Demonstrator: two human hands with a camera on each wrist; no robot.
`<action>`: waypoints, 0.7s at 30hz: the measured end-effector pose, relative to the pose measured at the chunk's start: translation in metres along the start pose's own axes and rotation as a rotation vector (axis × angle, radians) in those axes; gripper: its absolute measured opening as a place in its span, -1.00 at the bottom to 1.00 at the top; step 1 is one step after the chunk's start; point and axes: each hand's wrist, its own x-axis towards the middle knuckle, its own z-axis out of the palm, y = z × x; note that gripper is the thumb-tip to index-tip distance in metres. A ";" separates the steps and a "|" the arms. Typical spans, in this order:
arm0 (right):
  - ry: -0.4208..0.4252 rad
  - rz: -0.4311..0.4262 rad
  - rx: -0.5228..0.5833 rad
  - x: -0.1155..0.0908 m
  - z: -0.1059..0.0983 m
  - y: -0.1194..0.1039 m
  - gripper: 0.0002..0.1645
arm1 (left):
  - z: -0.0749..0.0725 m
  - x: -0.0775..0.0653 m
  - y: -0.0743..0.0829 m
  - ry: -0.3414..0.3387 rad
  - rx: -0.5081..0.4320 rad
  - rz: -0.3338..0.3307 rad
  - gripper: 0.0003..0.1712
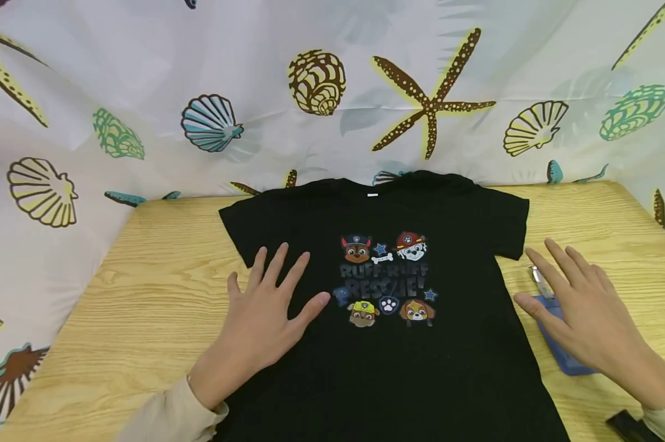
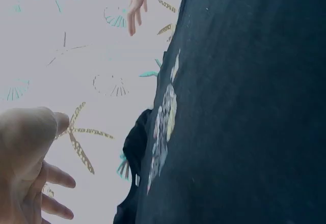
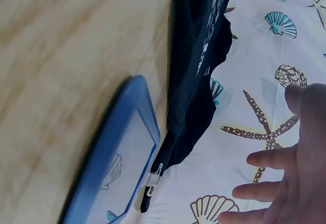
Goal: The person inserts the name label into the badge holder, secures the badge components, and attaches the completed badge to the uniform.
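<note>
A black short-sleeved T-shirt [image 1: 448,344] lies spread on the table, front up, collar toward the back. Its chest carries a print of cartoon dog faces and lettering [image 1: 384,279]. My left hand [image 1: 263,319], fingers spread, is over the shirt's left side and holds nothing. Off the shirt's right edge is my right hand [image 1: 586,307], also spread and holding nothing. It overlaps a blue badge holder [image 1: 567,359] with a metal clip [image 1: 541,282]. In the right wrist view, the badge holder [image 3: 137,102] shows a glossy window inside its blue frame.
The wooden table [image 1: 150,294] shows on both sides of the shirt. Behind it hangs a white curtain [image 1: 266,55] printed with shells and starfish, which also runs down the left side. A black object [image 1: 630,426] shows beside the right sleeve cuff at the lower right.
</note>
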 end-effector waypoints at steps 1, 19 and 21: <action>0.002 0.001 0.000 0.000 0.000 0.000 -0.15 | -0.001 0.002 0.002 0.005 -0.003 0.017 -0.15; 0.010 -0.006 -0.073 -0.009 0.000 0.009 -0.02 | -0.009 0.025 0.029 0.041 0.008 0.129 -0.18; 0.008 -0.005 -0.077 -0.011 0.001 0.011 -0.02 | -0.008 0.026 0.031 0.034 0.009 0.135 -0.17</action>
